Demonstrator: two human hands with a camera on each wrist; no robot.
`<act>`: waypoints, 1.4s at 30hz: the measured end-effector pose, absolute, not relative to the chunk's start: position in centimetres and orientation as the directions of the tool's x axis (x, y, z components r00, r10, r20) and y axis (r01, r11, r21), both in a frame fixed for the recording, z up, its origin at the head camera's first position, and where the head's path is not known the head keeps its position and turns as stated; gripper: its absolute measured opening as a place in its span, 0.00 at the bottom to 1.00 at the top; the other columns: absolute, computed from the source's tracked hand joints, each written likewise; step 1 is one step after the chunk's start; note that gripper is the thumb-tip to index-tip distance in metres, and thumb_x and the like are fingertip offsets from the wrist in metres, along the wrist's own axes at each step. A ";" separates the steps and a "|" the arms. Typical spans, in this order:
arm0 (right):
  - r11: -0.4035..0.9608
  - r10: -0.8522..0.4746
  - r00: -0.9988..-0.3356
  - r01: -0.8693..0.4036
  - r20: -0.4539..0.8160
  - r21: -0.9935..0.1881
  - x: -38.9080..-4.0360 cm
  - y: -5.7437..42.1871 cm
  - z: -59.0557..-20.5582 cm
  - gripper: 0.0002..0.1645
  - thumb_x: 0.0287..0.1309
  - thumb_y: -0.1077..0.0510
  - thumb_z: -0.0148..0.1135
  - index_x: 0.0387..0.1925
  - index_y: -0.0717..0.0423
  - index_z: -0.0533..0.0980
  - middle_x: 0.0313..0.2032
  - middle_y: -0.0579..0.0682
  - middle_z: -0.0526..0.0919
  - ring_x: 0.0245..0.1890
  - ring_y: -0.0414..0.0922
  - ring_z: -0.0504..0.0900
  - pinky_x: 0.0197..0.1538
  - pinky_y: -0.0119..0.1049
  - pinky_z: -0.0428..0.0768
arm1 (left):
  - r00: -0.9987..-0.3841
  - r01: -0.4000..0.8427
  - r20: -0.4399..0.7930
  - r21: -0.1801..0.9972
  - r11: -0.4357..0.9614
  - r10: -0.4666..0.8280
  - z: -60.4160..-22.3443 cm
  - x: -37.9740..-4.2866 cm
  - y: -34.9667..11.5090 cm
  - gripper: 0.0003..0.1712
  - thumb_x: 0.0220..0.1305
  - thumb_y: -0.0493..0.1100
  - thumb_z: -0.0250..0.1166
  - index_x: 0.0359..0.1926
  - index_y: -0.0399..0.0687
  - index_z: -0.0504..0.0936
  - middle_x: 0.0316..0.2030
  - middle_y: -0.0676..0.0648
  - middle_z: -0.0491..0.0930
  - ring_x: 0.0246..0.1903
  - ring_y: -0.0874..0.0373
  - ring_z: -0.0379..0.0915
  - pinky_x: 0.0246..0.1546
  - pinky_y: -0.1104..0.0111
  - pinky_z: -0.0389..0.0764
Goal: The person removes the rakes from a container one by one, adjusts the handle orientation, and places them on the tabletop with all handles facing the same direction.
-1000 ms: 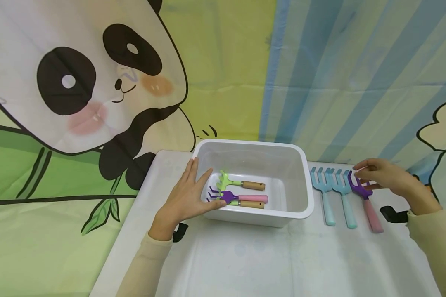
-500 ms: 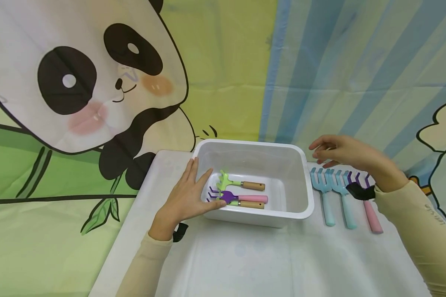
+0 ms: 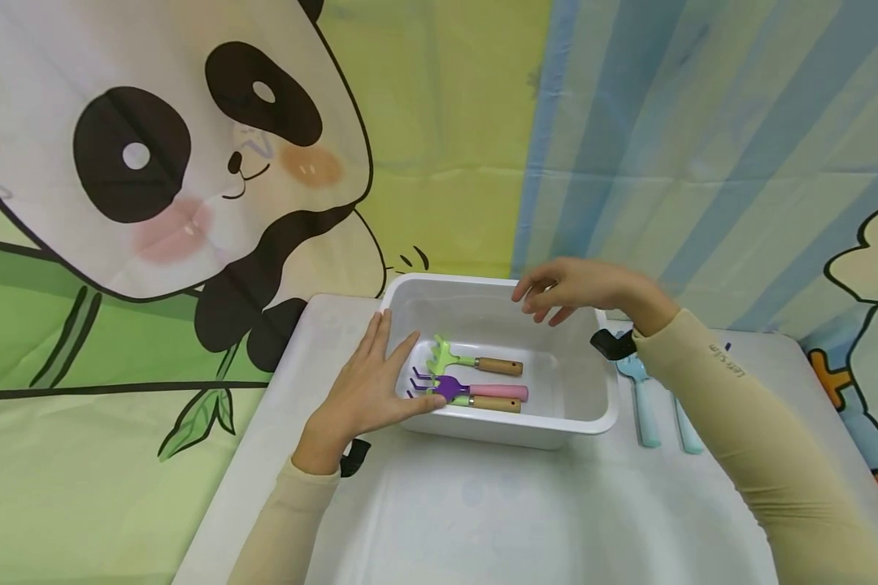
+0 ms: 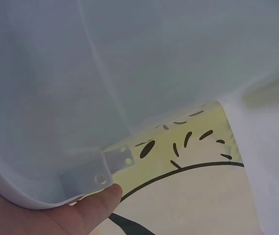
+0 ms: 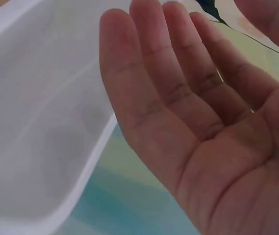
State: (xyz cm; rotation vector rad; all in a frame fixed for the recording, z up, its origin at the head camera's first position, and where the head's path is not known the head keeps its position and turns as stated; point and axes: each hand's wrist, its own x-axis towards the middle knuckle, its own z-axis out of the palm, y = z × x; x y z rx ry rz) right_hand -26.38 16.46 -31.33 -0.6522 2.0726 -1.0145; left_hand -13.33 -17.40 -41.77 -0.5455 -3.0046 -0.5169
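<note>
My left hand (image 3: 369, 386) rests on the left end of a white plastic bin (image 3: 483, 429), fingers straight, the thumb across its front rim. In the left wrist view a finger (image 4: 100, 205) touches the bin's edge. Over the bin's back right part hovers my right hand (image 3: 578, 288); its palm holds nothing in the right wrist view. Inside lie a green hand rake (image 3: 499, 366) with a wooden handle, a purple hand rake (image 3: 497, 391) with a pink handle, and, partly covered by it, another green tool (image 3: 493, 403) with a wooden handle.
Right of the bin, two light blue garden forks (image 3: 647, 414) lie on the white-covered table (image 3: 483, 520), partly hidden by my right sleeve (image 3: 746, 422). A purple prong tip (image 3: 728, 347) shows beyond that sleeve. Behind hangs a printed panda cloth (image 3: 439, 146).
My right hand has moved left from the purple fork, past the blue forks, to above the bin. The right sleeve now covers most of that purple fork. My left hand stays put.
</note>
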 end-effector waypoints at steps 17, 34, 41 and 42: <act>0.697 -0.678 -0.449 -0.142 -0.582 -0.703 -28.4 8.3 -40.5 0.20 0.62 0.60 0.64 0.55 0.60 0.76 0.44 0.54 0.81 0.46 0.55 0.80 0.50 0.55 0.81 | -0.936 0.353 0.101 0.311 0.883 0.338 -41.8 -13.4 -17.4 0.67 0.46 0.90 0.49 0.77 0.52 0.61 0.78 0.38 0.31 0.76 0.46 0.23 0.68 0.43 0.56; 0.820 -0.568 -0.377 -0.182 -0.731 -0.543 -27.3 7.1 -45.1 0.18 0.58 0.59 0.68 0.51 0.53 0.80 0.26 0.48 0.74 0.22 0.43 0.66 0.27 0.36 0.68 | -0.939 0.343 0.093 0.308 0.887 0.330 -41.7 -13.5 -17.3 0.67 0.46 0.90 0.49 0.77 0.53 0.60 0.78 0.38 0.30 0.76 0.46 0.22 0.68 0.43 0.56; 0.829 -0.556 -0.410 -0.216 -0.723 -0.515 -26.6 6.8 -46.4 0.16 0.57 0.59 0.69 0.48 0.51 0.80 0.44 0.49 0.80 0.39 0.47 0.80 0.45 0.46 0.81 | -0.939 0.343 0.092 0.301 0.890 0.331 -41.7 -13.6 -17.3 0.66 0.46 0.89 0.51 0.77 0.52 0.60 0.78 0.38 0.31 0.76 0.46 0.23 0.68 0.43 0.56; 0.831 -0.554 -0.409 -0.213 -0.725 -0.514 -26.5 6.8 -46.5 0.16 0.57 0.60 0.69 0.48 0.51 0.80 0.44 0.49 0.80 0.40 0.47 0.80 0.46 0.46 0.81 | -0.939 0.343 0.090 0.300 0.890 0.332 -41.6 -13.5 -17.3 0.67 0.46 0.89 0.51 0.77 0.53 0.60 0.78 0.38 0.31 0.76 0.46 0.23 0.68 0.43 0.56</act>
